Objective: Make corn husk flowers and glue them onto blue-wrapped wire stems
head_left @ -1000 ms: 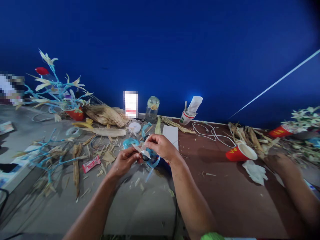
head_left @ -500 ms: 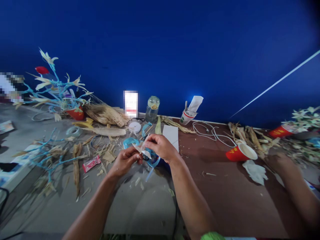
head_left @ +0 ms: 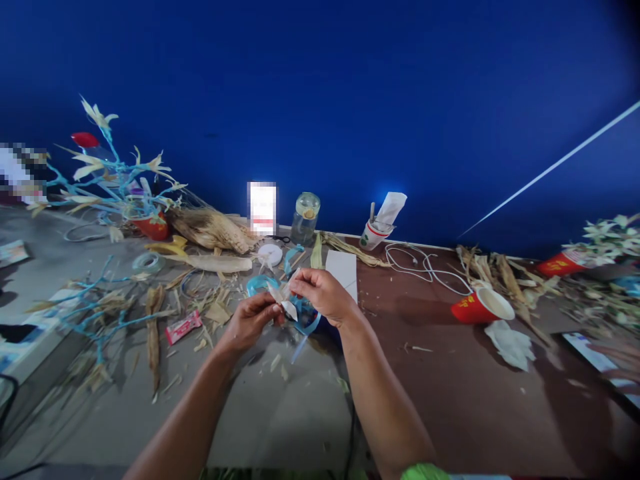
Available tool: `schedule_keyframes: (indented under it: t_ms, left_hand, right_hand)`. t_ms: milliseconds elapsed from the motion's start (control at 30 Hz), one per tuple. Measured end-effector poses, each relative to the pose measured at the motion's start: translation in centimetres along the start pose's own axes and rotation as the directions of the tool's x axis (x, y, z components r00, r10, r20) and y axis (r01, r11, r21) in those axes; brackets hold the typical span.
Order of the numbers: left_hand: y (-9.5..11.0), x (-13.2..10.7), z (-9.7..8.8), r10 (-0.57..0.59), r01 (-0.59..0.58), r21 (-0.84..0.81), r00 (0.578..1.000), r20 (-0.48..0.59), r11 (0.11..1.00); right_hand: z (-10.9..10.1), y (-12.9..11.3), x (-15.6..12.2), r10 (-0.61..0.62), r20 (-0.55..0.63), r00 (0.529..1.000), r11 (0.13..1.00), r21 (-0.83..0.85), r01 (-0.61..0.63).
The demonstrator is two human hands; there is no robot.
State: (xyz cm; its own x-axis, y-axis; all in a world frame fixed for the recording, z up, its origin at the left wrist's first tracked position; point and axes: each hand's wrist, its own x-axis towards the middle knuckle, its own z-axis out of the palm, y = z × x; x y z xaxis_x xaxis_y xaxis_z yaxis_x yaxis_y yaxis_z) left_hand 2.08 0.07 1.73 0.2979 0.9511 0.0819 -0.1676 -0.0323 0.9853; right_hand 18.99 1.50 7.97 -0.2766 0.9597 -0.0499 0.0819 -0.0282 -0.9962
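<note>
My left hand point(head_left: 250, 321) pinches the base of a small flower of pale corn husk point(head_left: 289, 309), fingers closed. Across from it, my right hand point(head_left: 323, 293) is closed on one of the flower's upper petals, thumb and fingertip together. The petals fan out between the two hands. Right behind my fingers sits a light blue roll point(head_left: 257, 285), partly hidden. A blue ribbon-like strip point(head_left: 300, 347) hangs just below the flower; what it belongs to is covered by my hands.
Blue-wrapped branches with husk flowers point(head_left: 115, 167) stand at left in a red cup point(head_left: 154, 227). Husk scraps, a pink packet point(head_left: 183, 327) and a glass jar point(head_left: 305, 220) lie about. At right are a tipped red cup point(head_left: 483, 305), a crumpled tissue point(head_left: 510, 343) and another person's hand point(head_left: 617, 360) by a phone.
The flower has turned slightly in my fingers, its lower petal now pointing more downward. At right, the other person's hand has moved away toward the edge, and a phone now shows there.
</note>
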Motion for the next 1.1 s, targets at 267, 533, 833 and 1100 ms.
schedule_keyframes:
  t_ms: [267, 533, 833, 1100]
  left_hand:
    - [-0.3, 0.0, 0.0, 0.019, -0.016, 0.085, 0.999, -0.033, 0.996]
    - [-0.4, 0.0, 0.0, 0.046, -0.039, 0.097, 0.997, -0.064, 0.995]
    - [-0.9, 0.1, -0.1, 0.055, -0.046, 0.087, 0.993, -0.1, 0.995]
    - [-1.0, 0.2, 0.1, 0.045, -0.033, 0.124, 0.994, -0.095, 0.992]
  right_hand:
    - [0.3, 0.5, 0.4, 0.009, -0.091, 0.996, 0.994, 0.113, 0.002]
    - [1.5, 1.4, 1.2, 0.269, 0.011, 0.963, 0.77, 0.598, -0.222]
    - [1.7, 1.8, 1.7, 0.403, 0.074, 0.912, 0.543, 0.783, -0.303]
    - [0.9, 2.9, 2.5, 0.367, -0.011, 0.93, 0.587, 0.778, -0.223]
